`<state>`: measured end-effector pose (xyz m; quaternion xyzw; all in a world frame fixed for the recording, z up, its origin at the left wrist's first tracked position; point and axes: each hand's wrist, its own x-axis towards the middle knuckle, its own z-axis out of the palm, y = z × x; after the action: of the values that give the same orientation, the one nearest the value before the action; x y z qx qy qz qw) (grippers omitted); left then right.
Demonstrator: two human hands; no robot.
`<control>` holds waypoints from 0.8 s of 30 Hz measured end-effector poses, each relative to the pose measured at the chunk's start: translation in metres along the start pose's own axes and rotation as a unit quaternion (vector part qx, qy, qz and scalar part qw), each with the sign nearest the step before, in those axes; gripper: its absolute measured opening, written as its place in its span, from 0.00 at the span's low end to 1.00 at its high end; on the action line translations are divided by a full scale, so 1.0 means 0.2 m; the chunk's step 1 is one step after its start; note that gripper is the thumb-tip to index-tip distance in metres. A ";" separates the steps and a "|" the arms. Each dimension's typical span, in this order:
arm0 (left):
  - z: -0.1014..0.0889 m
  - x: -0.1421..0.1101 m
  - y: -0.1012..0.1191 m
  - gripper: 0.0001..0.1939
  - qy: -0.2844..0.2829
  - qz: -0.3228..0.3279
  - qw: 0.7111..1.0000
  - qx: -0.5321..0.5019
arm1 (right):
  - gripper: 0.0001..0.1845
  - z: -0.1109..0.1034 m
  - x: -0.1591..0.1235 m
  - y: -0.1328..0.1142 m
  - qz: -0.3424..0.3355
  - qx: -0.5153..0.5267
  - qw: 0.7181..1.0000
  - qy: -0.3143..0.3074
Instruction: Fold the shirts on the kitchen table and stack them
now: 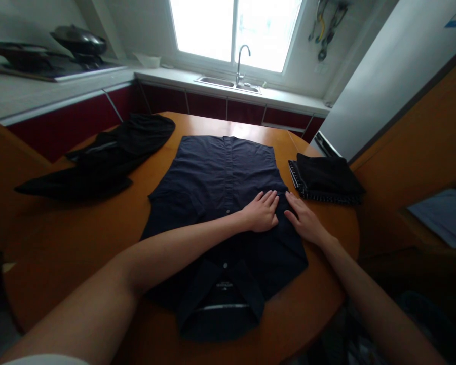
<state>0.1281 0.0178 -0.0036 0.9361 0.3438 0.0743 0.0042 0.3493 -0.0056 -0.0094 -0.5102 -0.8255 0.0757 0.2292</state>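
A dark navy button-up shirt [228, 172] lies spread on the wooden table [323, 304], its collar toward me and its hem toward the window. My left hand [261, 211] reaches across the shirt and rests flat on its right part, fingers stretched out. Just to the right, my right hand [304, 218] lies on the shirt's right edge near the sleeve, fingers extended and thumb apart. A small gap separates the two hands. My left forearm covers part of the button front.
At the table's right sits a stack of folded dark clothes [327, 178]. A loose heap of black clothing [110, 157] lies on the left. Beyond are a sink [216, 81] with a faucet [239, 63], a stove with pans [79, 40], and a fridge [376, 76] at right.
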 end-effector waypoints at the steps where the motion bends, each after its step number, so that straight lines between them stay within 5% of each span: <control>1: 0.00 0.00 0.00 0.36 0.002 0.000 1.000 -0.001 | 0.33 0.01 -0.01 0.00 0.001 -0.014 1.000 -0.027; 5: 0.01 0.00 -0.01 0.36 0.012 0.002 1.000 0.001 | 0.34 0.04 -0.02 0.00 0.019 -0.052 0.997 -0.057; 14: -0.02 0.00 0.00 0.35 -0.021 -0.006 1.000 -0.017 | 0.39 0.06 -0.01 0.04 0.076 -0.015 0.997 -0.003; 19: -0.22 0.11 -0.15 0.36 -0.160 -0.014 0.974 -0.158 | 0.37 0.04 -0.01 0.01 0.111 0.078 0.988 0.074; 24: -0.48 0.05 -0.37 0.31 -0.087 -0.038 0.976 -0.194 | 0.34 0.01 -0.02 -0.06 0.076 0.118 0.986 0.091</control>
<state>0.0738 0.0771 0.0893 0.9065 0.3566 0.0577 0.2186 0.3406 -0.0133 -0.0082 -0.5456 -0.7454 0.1432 0.3553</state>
